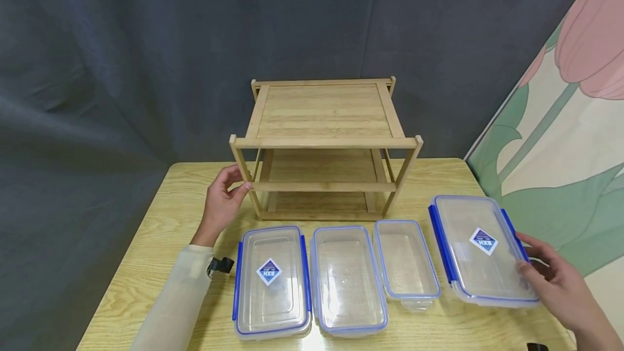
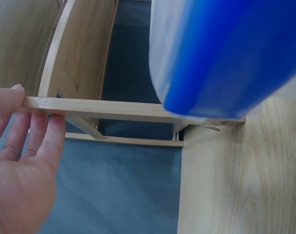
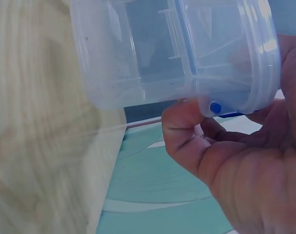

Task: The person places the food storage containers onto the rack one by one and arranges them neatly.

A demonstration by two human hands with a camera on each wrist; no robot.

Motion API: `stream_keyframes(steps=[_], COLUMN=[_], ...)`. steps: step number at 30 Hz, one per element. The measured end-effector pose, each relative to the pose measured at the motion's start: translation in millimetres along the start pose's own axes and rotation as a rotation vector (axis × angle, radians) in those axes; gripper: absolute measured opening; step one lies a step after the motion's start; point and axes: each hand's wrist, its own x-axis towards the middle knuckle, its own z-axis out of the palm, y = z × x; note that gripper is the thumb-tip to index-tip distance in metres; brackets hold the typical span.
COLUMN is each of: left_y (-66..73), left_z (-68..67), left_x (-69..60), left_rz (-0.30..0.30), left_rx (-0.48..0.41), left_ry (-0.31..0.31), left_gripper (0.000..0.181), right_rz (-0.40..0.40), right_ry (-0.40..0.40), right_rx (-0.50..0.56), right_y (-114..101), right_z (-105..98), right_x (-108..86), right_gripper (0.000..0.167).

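My left hand (image 1: 221, 207) pinches the front left post of a three-tier wooden rack (image 1: 326, 143); thumb and fingers lie on either side of the post (image 2: 104, 108) in the left wrist view. At the right, my right hand (image 1: 560, 283) grips the edge of a clear lidded food container (image 1: 468, 270) with blue side latches and a diamond label. The right wrist view shows its translucent wall (image 3: 138, 58) close to the tabletop; whether it touches is unclear. A similar lidded container (image 1: 270, 307) lies nearest my left forearm.
Between the lidded containers sit two open clear ones with blue rims, a larger one (image 1: 348, 280) and a narrower one (image 1: 407, 264). All are in front of the rack on a wood-grain table (image 1: 146, 264). A dark curtain (image 1: 312, 20) hangs behind, a floral cloth (image 1: 565, 177) at right.
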Motion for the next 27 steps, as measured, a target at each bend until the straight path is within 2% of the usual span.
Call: stream_keyframes(steps=[11, 21, 27], left_y=[-1.3, -2.8, -3.8], left_z=[0.0, 0.3, 0.4], left_x=[-0.5, -0.3, 0.1], left_rz=[0.000, 0.008, 0.003], left_rx=[-0.010, -0.018, -0.027], left_ry=[-0.003, -0.002, 0.003], left_gripper=[0.040, 0.039, 0.038], right_rz=[-0.087, -0.057, -0.130], right_ry=[0.031, 0.075, 0.118], right_rx=[0.016, -0.058, -0.008], right_y=[-19.5, -43.5, -59.3], right_z=[-13.0, -27.1, -35.9], right_x=[9.9, 18.2, 22.3], right_gripper=[0.062, 0.064, 0.064])
